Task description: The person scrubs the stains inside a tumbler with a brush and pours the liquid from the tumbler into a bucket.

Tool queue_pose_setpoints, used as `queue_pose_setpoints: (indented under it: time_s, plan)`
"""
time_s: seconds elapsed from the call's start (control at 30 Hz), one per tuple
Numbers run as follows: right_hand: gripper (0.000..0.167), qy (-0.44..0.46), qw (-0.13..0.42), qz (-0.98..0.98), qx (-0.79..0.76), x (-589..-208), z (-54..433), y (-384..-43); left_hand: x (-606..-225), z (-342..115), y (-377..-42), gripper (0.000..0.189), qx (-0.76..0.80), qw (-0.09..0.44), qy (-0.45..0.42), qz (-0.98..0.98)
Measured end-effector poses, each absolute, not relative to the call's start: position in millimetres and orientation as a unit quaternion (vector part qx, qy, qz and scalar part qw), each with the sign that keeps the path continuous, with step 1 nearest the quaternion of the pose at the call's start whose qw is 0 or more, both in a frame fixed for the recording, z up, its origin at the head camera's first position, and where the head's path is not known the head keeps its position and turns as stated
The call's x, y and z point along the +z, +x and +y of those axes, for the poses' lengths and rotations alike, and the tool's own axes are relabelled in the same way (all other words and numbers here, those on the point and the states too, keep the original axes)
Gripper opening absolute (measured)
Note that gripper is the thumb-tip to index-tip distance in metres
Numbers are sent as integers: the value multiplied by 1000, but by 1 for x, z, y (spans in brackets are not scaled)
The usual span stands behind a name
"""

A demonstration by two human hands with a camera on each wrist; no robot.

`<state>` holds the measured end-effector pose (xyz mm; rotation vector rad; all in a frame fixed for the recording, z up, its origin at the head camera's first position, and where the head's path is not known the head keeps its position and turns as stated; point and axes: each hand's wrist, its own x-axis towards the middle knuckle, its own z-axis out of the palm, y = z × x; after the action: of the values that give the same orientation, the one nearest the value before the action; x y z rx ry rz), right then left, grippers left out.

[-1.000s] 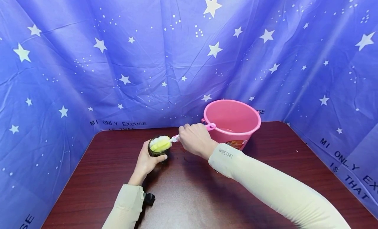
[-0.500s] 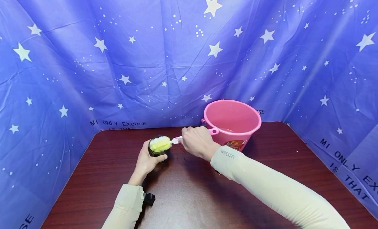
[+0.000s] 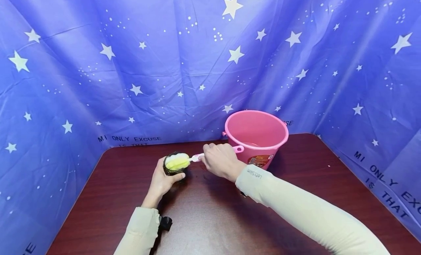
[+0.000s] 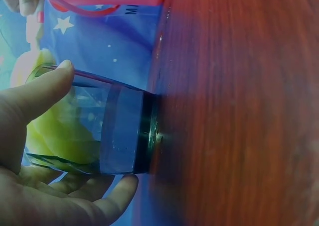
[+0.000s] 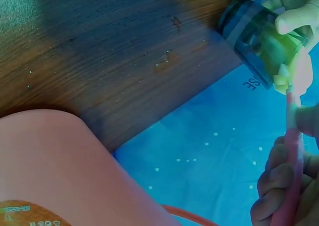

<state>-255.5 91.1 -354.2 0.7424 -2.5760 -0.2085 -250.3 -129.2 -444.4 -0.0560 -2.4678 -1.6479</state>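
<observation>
My left hand grips a dark, see-through drinking glass, thumb on one side and fingers on the other. In the left wrist view, the base of the glass is right at the tabletop. A cup brush with a yellow and white sponge head sits in the glass, part of the sponge bulging out of the mouth. Curled round its pink handle is my right hand, with the thumb laid along the handle in the right wrist view. The looped handle end sticks out behind that hand.
A pink bucket with a label stands at the back right of the dark red wooden table, just behind the right hand. Wet drops dot the tabletop near the glass. A blue star-patterned curtain encloses the back and sides.
My right hand and the brush handle have moved slightly down and to the right. The left hand keeps its hold on the glass, and the sponge stays inside. The head view has shifted a little.
</observation>
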Motion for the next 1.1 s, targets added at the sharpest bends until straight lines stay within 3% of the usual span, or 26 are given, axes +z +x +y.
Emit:
queue_pose_setpoints:
  time_s: [0.33, 1.1]
  plan:
    - [28, 274, 211, -934, -85, -348, 91, -250, -444, -129, -249, 84, -566, 79, -12, -821]
    - [21, 292, 254, -916, -108, -338, 86, -244, -443, -129, -249, 85, -569, 77, -12, -819]
